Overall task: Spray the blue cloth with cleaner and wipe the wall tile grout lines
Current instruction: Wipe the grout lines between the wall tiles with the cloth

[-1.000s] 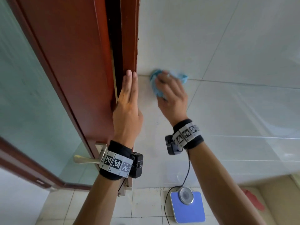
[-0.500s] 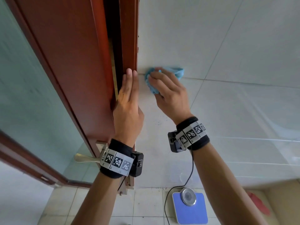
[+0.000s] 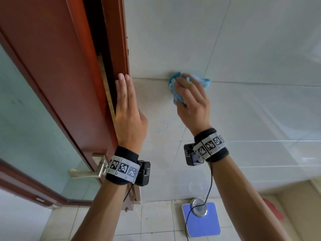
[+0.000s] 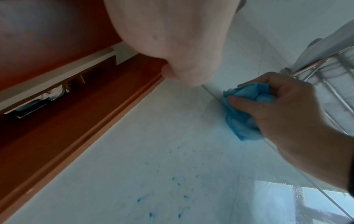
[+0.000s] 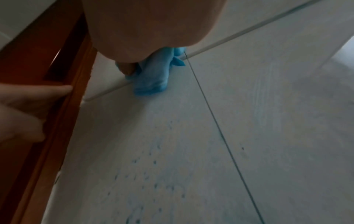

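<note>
1. Our right hand presses a bunched blue cloth against the white wall tiles, fingers curled round it and thumb pinching it from the side, as the left wrist view shows plainly.
2. The cloth sits on the horizontal grout line, close to where a vertical grout line crosses it; one end of the cloth pokes out to the right beyond our fingers.
3. Our left hand lies flat with straight fingers against the edge of the red-brown door frame, holding nothing.
4. The two hands are apart, with a bare strip of tile between them.
5. Small blue-green specks dot the tile below the cloth.
6. The door stands beside the frame, its metal handle just left of our left wrist.
7. On the tiled floor below us lies a blue bathroom scale with a round silver dial.
8. In the left wrist view a metal wire rack hangs on the wall behind our right hand.
</note>
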The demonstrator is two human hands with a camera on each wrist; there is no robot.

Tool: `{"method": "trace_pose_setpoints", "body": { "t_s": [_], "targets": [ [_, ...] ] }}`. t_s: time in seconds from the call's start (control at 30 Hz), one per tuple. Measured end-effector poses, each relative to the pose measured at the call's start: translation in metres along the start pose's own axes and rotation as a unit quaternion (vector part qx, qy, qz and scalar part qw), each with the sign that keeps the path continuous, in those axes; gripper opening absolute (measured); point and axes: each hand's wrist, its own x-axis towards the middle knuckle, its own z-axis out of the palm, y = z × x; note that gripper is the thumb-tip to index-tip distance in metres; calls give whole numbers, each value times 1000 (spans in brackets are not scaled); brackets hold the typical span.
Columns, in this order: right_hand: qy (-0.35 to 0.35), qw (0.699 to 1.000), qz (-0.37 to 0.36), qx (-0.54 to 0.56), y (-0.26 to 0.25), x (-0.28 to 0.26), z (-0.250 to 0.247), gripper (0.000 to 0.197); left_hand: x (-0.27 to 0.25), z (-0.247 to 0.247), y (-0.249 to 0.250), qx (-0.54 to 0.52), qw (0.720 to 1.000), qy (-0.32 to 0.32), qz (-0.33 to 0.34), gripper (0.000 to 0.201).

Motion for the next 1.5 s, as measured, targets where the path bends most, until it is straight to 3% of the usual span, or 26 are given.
{"method": "trace_pose_setpoints", "body": {
  "t_s": [0.17, 0.33, 0.4, 0.53, 0.63, 0.73, 0.9, 1.03, 1.13, 1.2, 1.37, 1.5],
  "targets": [
    [6, 1000, 11, -7, 0, -35, 25, 18, -3, 4, 1, 2, 1000, -1, 1, 98],
    [-160, 986, -45, 25, -24, -132, 53, 31, -14, 12, -14, 19, 1000, 8, 18, 85],
    [-187, 981, -40, 38, -30, -148, 56, 31, -21, 14, -21, 20, 1000, 2, 25, 83],
    [-79, 995, 13, 61, -29, -116, 44, 23, -35, 17, -26, 16, 1000, 0, 17, 89],
    [12, 999, 5, 50, -16, -67, 27, 15, -37, 19, -17, 2, 1000, -2, 4, 93],
    [50, 998, 6, 47, -2, -38, 24, 15, -38, 19, -9, 16, 1000, 5, -15, 96],
    [13, 998, 1, 57, -11, -69, 54, 14, -44, 23, -12, 22, 999, 5, -30, 99],
    [-94, 992, -42, 65, -40, -159, 99, 18, -45, 31, -31, 22, 999, 30, 7, 83],
    [-159, 984, -31, 76, -63, -216, 124, 20, -43, 35, -45, 8, 998, 43, 45, 77],
    [-152, 985, 3, 82, -75, -227, 128, 23, -46, 36, -49, -1, 998, 47, 52, 76],
    [6, 993, 77, 92, -80, -180, 120, 13, -51, 40, -49, -23, 998, 42, 41, 85],
    [-63, 995, -33, 69, -71, -179, 129, 15, -51, 38, -49, -47, 997, 45, 46, 84]
  ]
}}
